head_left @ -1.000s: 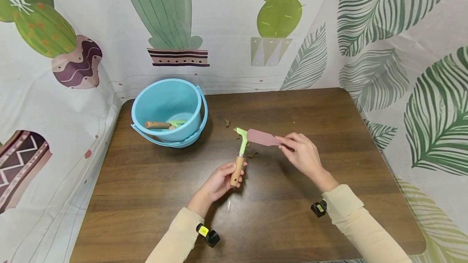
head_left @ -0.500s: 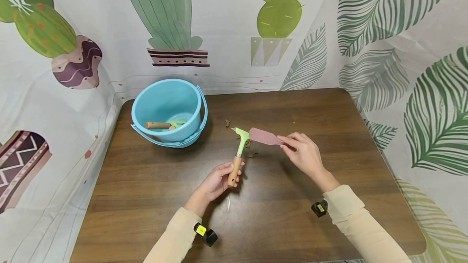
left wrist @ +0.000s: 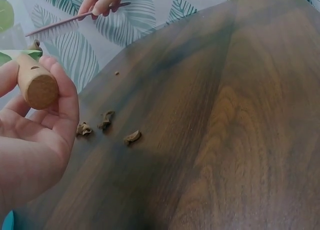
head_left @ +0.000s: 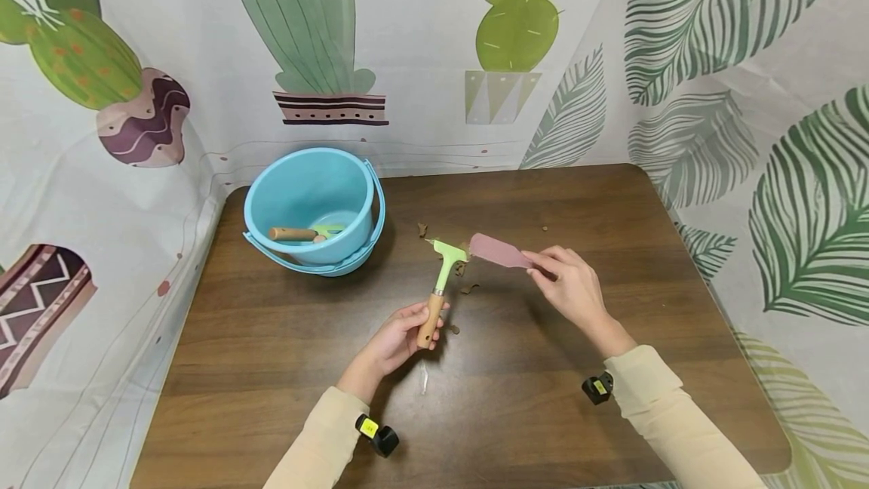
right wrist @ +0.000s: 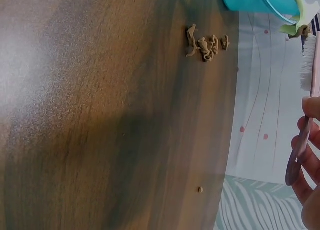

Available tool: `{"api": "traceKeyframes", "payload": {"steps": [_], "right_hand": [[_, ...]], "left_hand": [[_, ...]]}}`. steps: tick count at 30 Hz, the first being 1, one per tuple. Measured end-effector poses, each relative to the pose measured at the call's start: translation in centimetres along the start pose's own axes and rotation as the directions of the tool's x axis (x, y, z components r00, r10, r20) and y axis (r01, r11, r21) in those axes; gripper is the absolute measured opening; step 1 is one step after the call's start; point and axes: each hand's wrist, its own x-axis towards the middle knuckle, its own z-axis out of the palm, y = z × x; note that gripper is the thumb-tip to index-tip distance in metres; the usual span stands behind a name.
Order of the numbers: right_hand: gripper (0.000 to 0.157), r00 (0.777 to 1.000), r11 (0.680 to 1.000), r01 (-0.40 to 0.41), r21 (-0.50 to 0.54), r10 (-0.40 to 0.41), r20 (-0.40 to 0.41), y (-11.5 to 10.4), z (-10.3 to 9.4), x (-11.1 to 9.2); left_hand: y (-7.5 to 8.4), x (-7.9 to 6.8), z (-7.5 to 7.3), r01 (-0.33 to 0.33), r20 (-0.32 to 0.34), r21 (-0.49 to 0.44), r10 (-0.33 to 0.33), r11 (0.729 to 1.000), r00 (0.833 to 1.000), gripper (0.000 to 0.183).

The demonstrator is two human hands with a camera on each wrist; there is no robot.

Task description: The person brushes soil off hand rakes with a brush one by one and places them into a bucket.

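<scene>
My left hand [head_left: 397, 339] grips the wooden handle of a small hand mattock [head_left: 431, 321], fingers curled round it. Its light green T-shaped head [head_left: 446, 262] points away from me, held above the table. A brown clump [right wrist: 299, 32] clings to one end of the head in the right wrist view. Between thumb and fingers, my right hand [head_left: 573, 287] pinches the handle of a pink brush [head_left: 498, 250]. White bristles [right wrist: 308, 64] face the mattock head in the right wrist view. In the head view a narrow gap lies between brush tip and mattock head.
A light blue bucket [head_left: 308, 179] stands at the back left, with a wooden-handled green tool [head_left: 292, 234] inside. Several brown crumbly bits [left wrist: 132, 137] lie on the brown table [head_left: 271, 368] under the mattock. A patterned cloth [head_left: 428, 36] hangs behind.
The mattock has shifted slightly left, its head turning a little. The brush has moved slightly right, from overlapping the mattock's head to just apart from it.
</scene>
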Motion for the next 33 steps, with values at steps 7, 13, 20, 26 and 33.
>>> {"api": "traceKeyframes", "payload": {"steps": [7,13,20,26,33], "right_hand": [[0.029,1.0,1.0,-0.017,-0.01,0.016,-0.005,0.3,-0.2,-0.1],[0.028,1.0,1.0,-0.015,0.007,0.015,0.003,-0.3,-0.6,0.2],[0.027,1.0,0.999,-0.013,0.039,0.013,0.007,-0.8,-0.8,0.4],[0.026,0.999,0.997,-0.031,0.07,0.03,0.018,-1.0,-0.8,0.5],[0.026,1.0,0.996,-0.024,0.083,0.025,-0.004,-1.3,-0.8,0.6]], "left_hand": [[-0.1,-0.1,-0.6,0.004,0.0,0.059,-0.004,0.998,1.0,0.044],[0.1,-0.2,-1.0,-0.008,0.018,0.1,0.007,0.995,1.0,0.048],[0.2,-0.1,-1.5,-0.02,0.032,0.127,0.016,0.992,0.999,0.049],[0.3,-0.2,-1.9,-0.025,0.026,0.153,0.021,0.988,0.999,0.046],[0.5,-0.3,-1.9,-0.027,0.006,0.231,0.026,0.973,1.0,0.044]]}}
